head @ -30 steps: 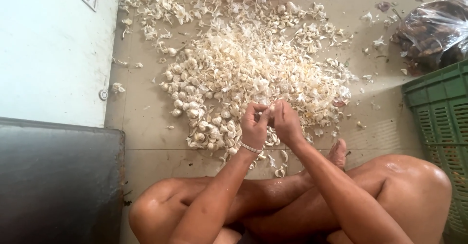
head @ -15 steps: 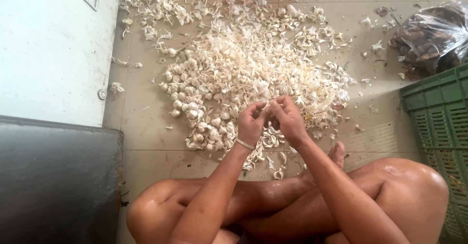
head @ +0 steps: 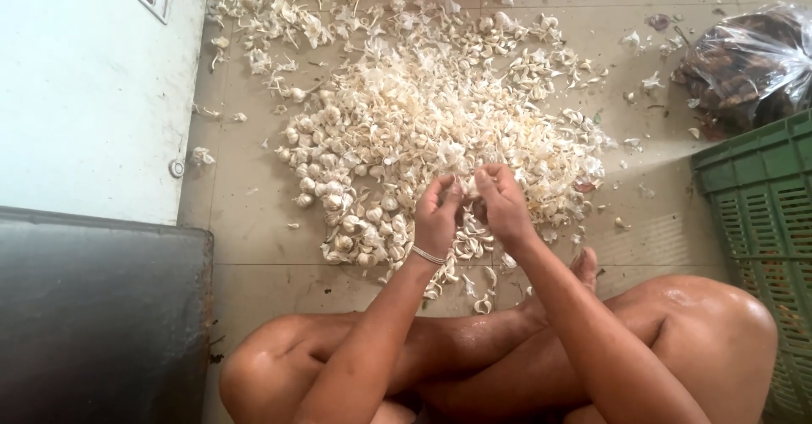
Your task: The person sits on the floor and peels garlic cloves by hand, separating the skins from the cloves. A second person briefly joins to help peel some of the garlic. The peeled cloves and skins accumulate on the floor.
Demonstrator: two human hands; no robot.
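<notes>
Beige tiled floor (head: 254, 221), head view, wide heap of white garlic bulbs and papery skins (head: 423, 111), left hand (head: 437, 217) and right hand (head: 501, 202) pinched together on 1 small white garlic piece (head: 467, 189) above heap's near edge, green slatted plastic crate (head: 761, 212) at right, clear plastic bag of dark contents (head: 744, 64) beyond it.

Papery garlic skins (head: 440, 119); green plastic crate (head: 761, 212).
</notes>
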